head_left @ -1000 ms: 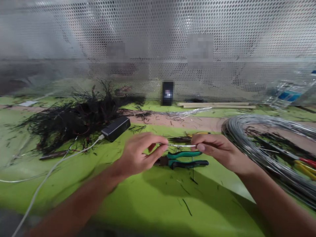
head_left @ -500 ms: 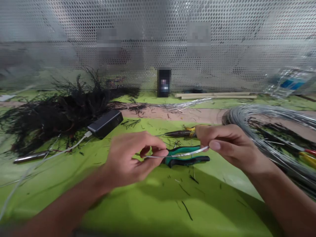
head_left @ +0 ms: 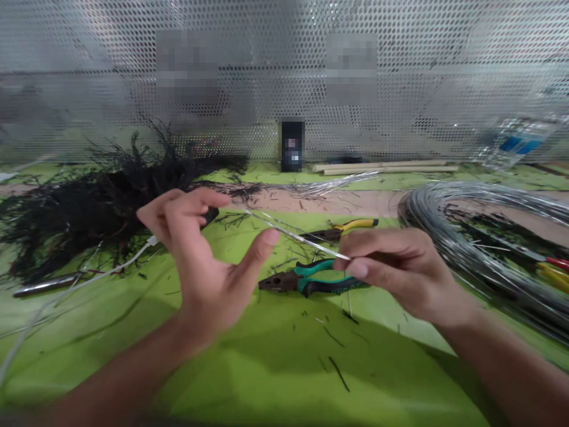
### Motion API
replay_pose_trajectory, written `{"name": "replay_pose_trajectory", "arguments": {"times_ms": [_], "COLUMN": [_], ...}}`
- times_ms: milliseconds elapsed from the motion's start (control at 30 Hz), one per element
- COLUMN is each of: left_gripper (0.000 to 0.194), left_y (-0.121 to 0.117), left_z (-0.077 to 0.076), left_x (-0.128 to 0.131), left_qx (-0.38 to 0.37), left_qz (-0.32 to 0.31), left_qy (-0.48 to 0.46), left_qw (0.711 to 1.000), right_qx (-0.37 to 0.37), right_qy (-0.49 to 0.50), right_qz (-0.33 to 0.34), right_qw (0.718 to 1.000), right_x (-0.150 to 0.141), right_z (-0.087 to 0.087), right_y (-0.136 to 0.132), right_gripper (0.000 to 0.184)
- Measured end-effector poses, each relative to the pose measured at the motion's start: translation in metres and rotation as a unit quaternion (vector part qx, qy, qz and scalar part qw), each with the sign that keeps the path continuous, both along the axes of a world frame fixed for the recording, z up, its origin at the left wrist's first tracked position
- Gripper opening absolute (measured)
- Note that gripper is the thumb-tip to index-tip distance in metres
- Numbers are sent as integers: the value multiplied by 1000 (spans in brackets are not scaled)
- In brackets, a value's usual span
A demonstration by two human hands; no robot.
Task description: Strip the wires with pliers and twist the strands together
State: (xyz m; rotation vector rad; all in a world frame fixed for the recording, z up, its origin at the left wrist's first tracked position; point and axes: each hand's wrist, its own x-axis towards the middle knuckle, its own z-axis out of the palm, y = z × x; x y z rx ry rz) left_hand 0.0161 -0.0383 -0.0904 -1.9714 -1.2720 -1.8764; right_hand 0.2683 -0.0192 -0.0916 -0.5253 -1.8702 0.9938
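Between thumb and fingertips, my right hand [head_left: 391, 267] pinches one end of some silvery wire [head_left: 306, 240], which slants up and left over the table. My left hand [head_left: 200, 261] is spread, thumb and index finger wide apart, with the wire's far end close to the index fingertip; whether they touch is unclear. Beneath the wire lie green-and-black combination pliers [head_left: 284, 281], their handles partly behind my right hand. Just beyond them rest yellow-handled pliers [head_left: 355, 226] with dark jaws.
A large coil of wire [head_left: 427, 204] lies at right, and black bristly strands [head_left: 106, 196] are heaped at left. Cut wires [head_left: 342, 182], pale sticks [head_left: 386, 168], a phone-like dark object [head_left: 292, 145] and a plastic bottle [head_left: 515, 142] sit along the perforated metal panel [head_left: 267, 59].
My left hand has opened out of its pinch on the wire and moved up and left. The wire now tilts upward to the left, while my right hand still grips its end.
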Motion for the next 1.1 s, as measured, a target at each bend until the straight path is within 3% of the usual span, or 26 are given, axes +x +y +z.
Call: {"name": "replay_pose_trajectory", "arguments": {"times_ms": [67, 133, 200, 267, 333, 633, 767, 833, 933, 1000, 1033, 1100], "left_gripper": [29, 16, 17, 24, 27, 26, 24, 25, 27, 28, 28, 27], "left_y": [-2, -5, -10, -14, -17, -24, -22, -17, -4, 7, 11, 19], "left_z": [-3, -4, -4, -3, 0, 7, 8, 13, 24, 32, 37, 46], "left_x": [5, 10, 12, 13, 12, 12, 7, 1, -10, -15, -16, -16], "left_qx": [-121, -230, -276, -288, -301, -316, -281, -246, -210, -193, -187, -176], "left_qz": [-84, -240, -353, -409, -433, -412, -369, -337, -261, -211, -187, -158], "left_qy": [-89, -153, -198, -224, -228, -181, -140, -134, -67, 16, 56, 118], "left_qw": [985, 930, 872, 836, 819, 835, 875, 899, 940, 958, 963, 964], "right_qx": [55, 134, 204, 244, 254, 270, 315, 339, 274, 204, 170, 106], "right_qy": [14, -8, -46, -76, -93, -118, -124, -150, -327, -452, -489, -520], "right_qz": [-19, -41, -77, -113, -125, -114, -178, -197, -156, -151, -135, -91], "right_qw": [998, 990, 975, 960, 955, 949, 924, 908, 891, 855, 845, 843], "right_x": [-14, -26, -33, -37, -37, -35, -36, -30, -12, 0, 4, 6], "right_z": [-4, -8, -13, -16, -17, -21, -19, -16, -13, -14, -15, -16], "right_y": [-9, -15, -18, -19, -20, -20, -18, -14, -2, 9, 13, 20], "right_gripper": [9, 13, 12, 12, 13, 12, 6, 13, 31, 55, 66, 67]}}
